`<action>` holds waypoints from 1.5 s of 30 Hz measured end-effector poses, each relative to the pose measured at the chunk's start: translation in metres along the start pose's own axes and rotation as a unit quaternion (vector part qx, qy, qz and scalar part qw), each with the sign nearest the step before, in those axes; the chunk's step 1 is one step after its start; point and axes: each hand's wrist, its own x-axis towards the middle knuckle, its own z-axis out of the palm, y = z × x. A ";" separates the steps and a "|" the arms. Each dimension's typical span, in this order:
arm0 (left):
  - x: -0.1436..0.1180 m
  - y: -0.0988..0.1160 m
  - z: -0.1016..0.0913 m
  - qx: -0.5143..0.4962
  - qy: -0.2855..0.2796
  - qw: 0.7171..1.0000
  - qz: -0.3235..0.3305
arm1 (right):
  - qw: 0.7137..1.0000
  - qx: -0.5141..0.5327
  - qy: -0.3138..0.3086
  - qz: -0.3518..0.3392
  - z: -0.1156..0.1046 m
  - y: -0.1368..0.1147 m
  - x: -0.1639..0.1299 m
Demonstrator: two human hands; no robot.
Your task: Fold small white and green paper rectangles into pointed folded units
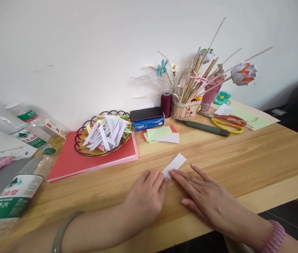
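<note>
A small white paper strip (175, 164) lies slantwise on the wooden table in front of me. My left hand (147, 191) has its fingers curled over the strip's near end, with the thumb tucked beside them. That end of the paper is hidden under the fingers. From the other side, my right hand (204, 193) rests with its fingers stretched out, the index fingertip pressing on the strip's lower edge. Behind the strip lie loose pieces of light green paper (159, 133), with white and red pieces partly under them.
A basket (79, 146) of folded paper strips stands on red paper sheets (64, 158). Farther right are a phone on a blue tissue pack (149, 123), a thread spool (166, 105), a craft knife (207, 128), scissors (233, 123) and a flower holder (186, 109). Plastic bottles (17, 193) lie left.
</note>
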 end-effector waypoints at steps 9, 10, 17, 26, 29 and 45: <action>-0.006 -0.002 0.004 0.008 -0.001 0.999 0.031 | 0.993 -0.096 0.037 0.053 -0.001 0.045 -0.014; -0.007 -0.002 0.005 0.014 0.006 0.999 0.030 | 0.993 -0.098 0.036 0.054 -0.001 0.046 -0.014; -0.014 0.005 0.004 0.030 0.011 0.999 0.042 | 0.991 -0.102 0.052 0.071 -0.003 0.040 -0.012; -0.011 -0.002 0.010 -0.029 0.135 0.990 -0.014 | 0.984 0.073 0.068 0.145 -0.009 0.038 0.018; -0.008 -0.010 0.011 -0.029 0.178 0.983 -0.032 | 0.985 0.101 0.050 0.134 -0.007 0.040 0.029; -0.006 -0.016 0.000 -0.050 0.062 0.993 -0.090 | 0.974 0.148 0.073 0.153 -0.008 0.027 0.034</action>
